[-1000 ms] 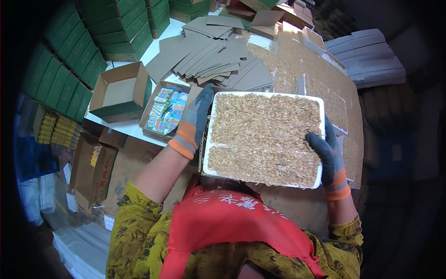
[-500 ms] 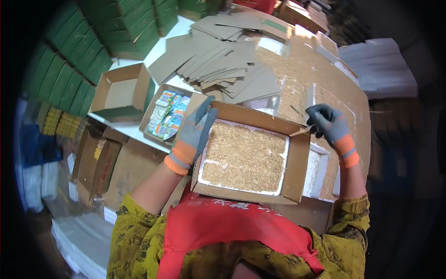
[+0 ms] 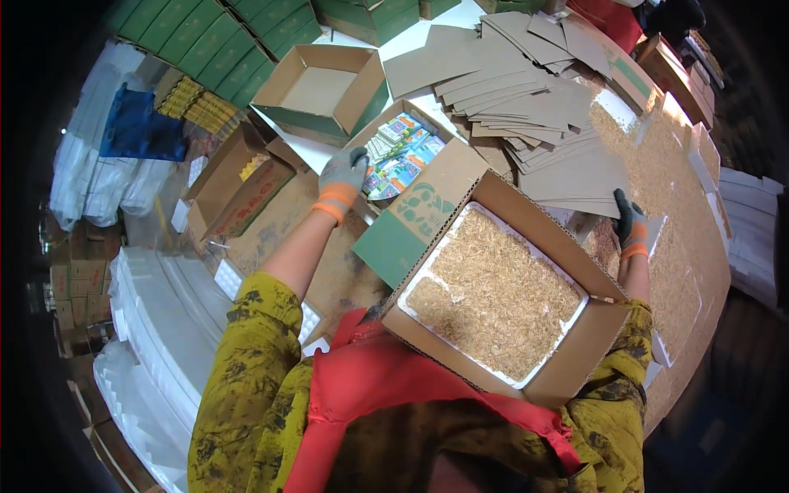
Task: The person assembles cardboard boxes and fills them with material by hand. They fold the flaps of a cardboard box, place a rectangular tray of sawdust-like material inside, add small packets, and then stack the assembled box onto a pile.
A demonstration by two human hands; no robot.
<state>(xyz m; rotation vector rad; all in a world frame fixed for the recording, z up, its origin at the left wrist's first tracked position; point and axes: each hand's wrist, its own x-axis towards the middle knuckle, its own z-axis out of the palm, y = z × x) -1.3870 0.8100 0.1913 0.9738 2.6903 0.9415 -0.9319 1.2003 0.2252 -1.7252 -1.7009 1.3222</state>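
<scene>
Fingers (image 3: 359,156) of the left hand (image 3: 343,177), in a grey and orange glove, are bent at the near edge of a small box (image 3: 441,131) of colourful packets (image 3: 408,154); whether they have hold of a packet cannot be told. Slightly bent, the fingers of the right hand (image 3: 631,226) meet the outer corner of some grey cardboard sheets (image 3: 567,177), and a firm grip on them cannot be made out.

Between the left hand and the large open box (image 3: 546,238) lies a brown and green panel (image 3: 403,234) with leaf shapes. Beyond the packets stands another open box (image 3: 362,90), green outside, with stacked green boxes (image 3: 197,49) behind it on the white surface (image 3: 415,37). Fanned sheets cover the middle; loose tan flakes spread along the right.

The large box sits tilted in view just before the red apron (image 3: 394,374), one corner overlapping the right sleeve (image 3: 612,361). Inside it lies a white-rimmed tray (image 3: 411,307) filled with tan flakes, darker toward the near side.
</scene>
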